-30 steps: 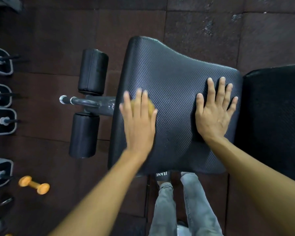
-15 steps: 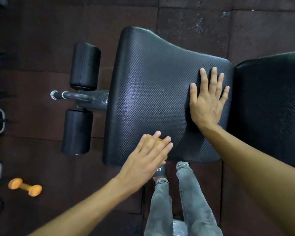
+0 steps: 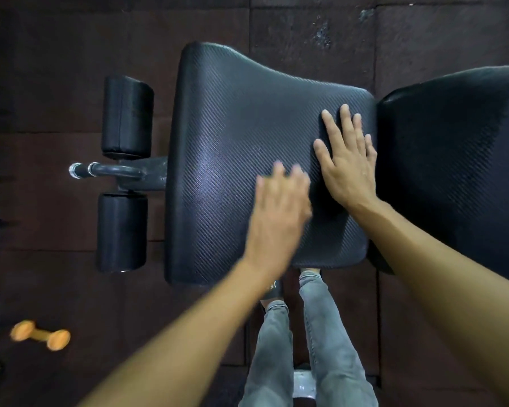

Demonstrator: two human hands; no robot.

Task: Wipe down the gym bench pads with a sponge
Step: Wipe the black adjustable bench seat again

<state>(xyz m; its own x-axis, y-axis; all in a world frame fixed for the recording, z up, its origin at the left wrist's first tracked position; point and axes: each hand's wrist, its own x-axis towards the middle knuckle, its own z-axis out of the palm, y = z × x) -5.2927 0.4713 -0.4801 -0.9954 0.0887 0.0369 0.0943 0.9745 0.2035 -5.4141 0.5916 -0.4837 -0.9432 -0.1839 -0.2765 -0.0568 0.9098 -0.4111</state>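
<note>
Mid-wipe on seat pad (image 3: 232, 142): L hand (image 3: 279, 210) blurred, sponge hidden, prob. under palm, grip impossible to tell; R hand (image 3: 347, 165) lying flat, fingers straight; next: firm strokes toward back pad (image 3: 453, 157).

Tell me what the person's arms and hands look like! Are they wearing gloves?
No gloves. The left hand and right hand are bare, and so are the left forearm and right forearm: no sleeves in view. No watch, bracelet or ring shows, though the left hand is blurred.
</note>
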